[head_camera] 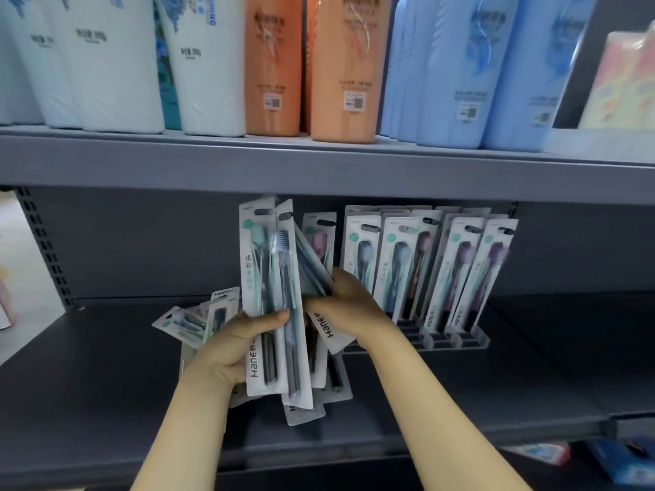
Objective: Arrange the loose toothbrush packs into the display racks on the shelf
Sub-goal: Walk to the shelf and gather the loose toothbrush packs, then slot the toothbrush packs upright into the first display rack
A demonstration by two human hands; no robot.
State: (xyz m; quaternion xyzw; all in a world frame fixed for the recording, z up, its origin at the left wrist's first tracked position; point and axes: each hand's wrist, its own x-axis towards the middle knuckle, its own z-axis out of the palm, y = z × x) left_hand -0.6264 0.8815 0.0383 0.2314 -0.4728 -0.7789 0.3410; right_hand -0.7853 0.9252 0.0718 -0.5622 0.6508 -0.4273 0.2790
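Against the shelf's back wall: your clear plastic slotted display rack (443,340) stands on the dark grey metal shelf (531,366), and it is the landmark for every line below.
Rack contents: flat white card-and-blister toothbrush packs (460,271) stand upright in rows in its slots, leaning back a little; brush colours run from dark blue to purple.
Left hand: your left hand (234,349), left of the rack, grips an upright fan of long white toothbrush packs (269,295), thumb curled across the front card.
Right hand: your right hand (349,299), just in front of the rack's left end, pinches a tilted pack from that fan; exactly how many it holds, you cannot tell.
Loose packs: a small heap of more packs (191,322) lies flat on the shelf left of the rack, behind your left hand; others lie under the fan.
Surface: smooth matte grey metal, with a perforated upright post (42,249) far left of the rack.
Above the rack: an upper grey shelf (319,164) carries tall glossy wrapped packs in white (117,65), orange (336,65) and pale blue (460,72).
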